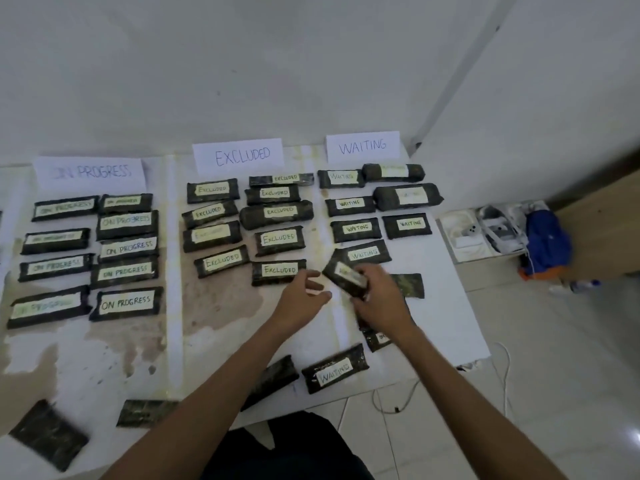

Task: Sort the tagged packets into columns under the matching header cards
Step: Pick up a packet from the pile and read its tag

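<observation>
Right-hand fingers [362, 276] are curled over the top of a dark packet [341, 276], so the right hand [379, 303] has it gripped across its short width, tilted, and by the look of it just off the desk [450, 323]. It's at the bottom of the column under the WAITING header card [362, 146], right below the last WAITING packet [362, 252]. Its label is too smeared to read, so I can't tell if that's where it belongs. The left hand [301, 299] has loose, spread fingers [308, 274] holding nothing, just beside the packet's left end and near the lowest EXCLUDED packet [278, 270]. My guess on handling: these look like light, soft, slightly plump bundles in a glossy dark wrap, so they'll probably flex if pinched at one end and could slide a bit in the hand. I'd take them mid-length by the two long edges and keep off the paper label so it doesn't peel or crumple. Still loose toward the near edge are another WAITING packet [334, 370], a face-down packet [270, 379] beside it, and one half hidden under the right wrist [377, 337]. The face-down ones need flipping first, so get a finger under a long edge.
</observation>
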`<state>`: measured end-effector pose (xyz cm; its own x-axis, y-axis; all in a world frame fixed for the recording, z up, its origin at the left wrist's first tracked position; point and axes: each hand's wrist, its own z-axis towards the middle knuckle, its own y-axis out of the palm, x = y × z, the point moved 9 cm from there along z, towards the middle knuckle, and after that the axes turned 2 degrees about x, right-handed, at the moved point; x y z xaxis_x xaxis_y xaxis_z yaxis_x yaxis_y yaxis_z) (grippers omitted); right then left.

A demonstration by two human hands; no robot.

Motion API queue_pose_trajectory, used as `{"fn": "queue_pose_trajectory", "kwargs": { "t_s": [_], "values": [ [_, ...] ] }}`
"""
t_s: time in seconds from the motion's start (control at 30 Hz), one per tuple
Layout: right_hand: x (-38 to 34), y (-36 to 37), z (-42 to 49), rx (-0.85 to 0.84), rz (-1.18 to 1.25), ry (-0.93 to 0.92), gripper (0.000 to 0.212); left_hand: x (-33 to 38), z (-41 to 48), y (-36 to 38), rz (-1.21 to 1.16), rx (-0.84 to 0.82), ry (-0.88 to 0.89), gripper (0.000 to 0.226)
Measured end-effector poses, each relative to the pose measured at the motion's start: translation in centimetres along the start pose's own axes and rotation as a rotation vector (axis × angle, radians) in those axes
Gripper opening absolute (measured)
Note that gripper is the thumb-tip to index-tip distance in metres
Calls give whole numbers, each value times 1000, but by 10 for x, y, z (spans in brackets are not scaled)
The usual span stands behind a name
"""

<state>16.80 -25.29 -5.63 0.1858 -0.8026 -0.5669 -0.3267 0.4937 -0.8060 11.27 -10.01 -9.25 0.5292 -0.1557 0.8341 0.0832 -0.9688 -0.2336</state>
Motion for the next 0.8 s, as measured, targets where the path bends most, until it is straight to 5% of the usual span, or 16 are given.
{"fn": "queue_pose_trajectory", "kwargs": {
  "t_s": [0.37,0.8],
  "values": [
    [135,-69,82,-41,-454,-44,51,34,45,84,426,-80,334,38],
    [115,-48,66,-18,-470,-283,48,28,41,112,672,-139,456,47]
  ]
}}
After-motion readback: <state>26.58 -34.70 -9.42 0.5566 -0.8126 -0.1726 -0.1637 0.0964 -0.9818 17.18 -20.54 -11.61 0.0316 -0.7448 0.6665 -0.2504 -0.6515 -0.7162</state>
